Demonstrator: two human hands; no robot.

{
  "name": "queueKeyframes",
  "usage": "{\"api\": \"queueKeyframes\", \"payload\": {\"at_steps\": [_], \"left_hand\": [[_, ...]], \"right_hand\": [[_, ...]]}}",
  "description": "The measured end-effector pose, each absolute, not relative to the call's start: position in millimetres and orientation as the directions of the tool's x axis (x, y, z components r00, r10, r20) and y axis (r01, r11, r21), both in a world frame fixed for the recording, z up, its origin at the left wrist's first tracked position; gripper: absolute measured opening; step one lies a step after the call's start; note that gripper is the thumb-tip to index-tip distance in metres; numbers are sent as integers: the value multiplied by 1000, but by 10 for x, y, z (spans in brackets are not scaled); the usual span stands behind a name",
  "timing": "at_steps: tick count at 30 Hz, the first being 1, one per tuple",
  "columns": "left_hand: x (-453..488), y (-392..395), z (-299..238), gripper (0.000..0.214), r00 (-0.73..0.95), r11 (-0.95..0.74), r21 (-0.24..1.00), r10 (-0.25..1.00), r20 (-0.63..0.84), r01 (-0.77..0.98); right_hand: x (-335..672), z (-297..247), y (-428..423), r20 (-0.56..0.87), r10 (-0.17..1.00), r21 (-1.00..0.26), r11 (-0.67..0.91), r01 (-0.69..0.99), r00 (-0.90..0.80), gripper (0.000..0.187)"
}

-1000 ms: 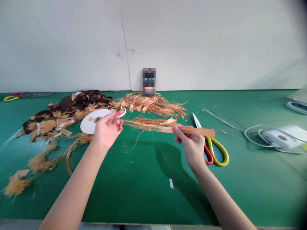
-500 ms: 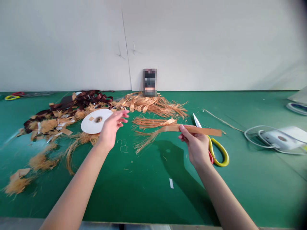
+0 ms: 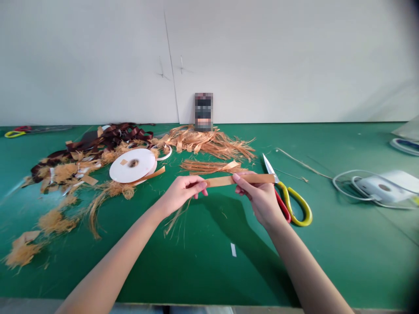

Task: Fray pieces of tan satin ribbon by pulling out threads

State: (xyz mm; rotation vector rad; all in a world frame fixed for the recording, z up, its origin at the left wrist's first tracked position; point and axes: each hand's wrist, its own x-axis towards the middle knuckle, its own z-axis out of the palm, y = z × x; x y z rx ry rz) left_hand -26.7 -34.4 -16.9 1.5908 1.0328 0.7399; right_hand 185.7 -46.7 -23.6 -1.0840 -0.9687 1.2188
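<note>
A strip of tan ribbon (image 3: 220, 181) is stretched between my two hands above the table. My left hand (image 3: 183, 192) pinches it where the flat part meets the frayed threads, which hang down below the fingers. My right hand (image 3: 260, 194) grips the strip between thumb and fingers, and its flat end sticks out to the right. Just behind the strip lies a bundle of frayed ribbon strips (image 3: 209, 166). Scissors (image 3: 294, 205) with yellow and red handles rest beside my right hand, partly hidden by it. A white ribbon spool (image 3: 131, 165) lies to the left.
Frayed tan ribbon pieces (image 3: 209, 141) are heaped at the back, near a blurred upright device (image 3: 204, 111). Dark brown ribbon (image 3: 114, 135) and loose fibre tufts (image 3: 55, 220) spread over the left. A white device with a cable (image 3: 389, 187) lies at the right.
My left hand has moved right and down from beside the spool and closed on the ribbon. My right hand has shifted slightly left along with the strip.
</note>
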Motion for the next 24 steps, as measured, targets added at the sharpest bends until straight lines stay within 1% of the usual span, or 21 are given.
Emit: {"api": "queueKeyframes", "payload": {"at_steps": [3, 6, 8, 11, 13, 15, 17, 20, 24], "left_hand": [[-321, -318, -140, 31, 358, -49, 974, 933, -35, 221], [-353, -296, -140, 27, 282, 1, 989, 959, -42, 145], [-370, -280, -146, 23, 250, 28, 998, 967, -41, 54], [-400, -258, -139, 20, 252, 121, 980, 965, -78, -158], [-426, -247, -115, 19, 292, 222, 918, 948, -125, -329], [-457, -237, -82, 17, 334, 312, 816, 930, -155, -488], [-495, -224, -47, 14, 351, 361, 707, 921, -168, -608], [-563, -196, -12, 13, 313, 350, 606, 934, -170, -715], [-694, -148, -9, 19, 188, 239, 534, 971, -147, -811]], "right_hand": [[1897, -219, -457, -6, 980, -974, 40, -224, 201, 18], [1927, -223, -446, -11, 962, -975, 50, -216, 273, 19], [1946, -231, -435, -21, 947, -975, 51, -216, 320, 20], [1973, -243, -418, -47, 928, -973, 42, -228, 369, 21], [1989, -248, -409, -61, 919, -971, 37, -238, 391, 22], [2003, -252, -398, -74, 907, -967, 36, -252, 415, 23], [2015, -256, -386, -82, 897, -965, 37, -259, 435, 23], [2034, -266, -374, -64, 887, -970, 52, -236, 458, 24], [2067, -282, -384, -63, 863, -984, 30, -176, 502, 25]]}}
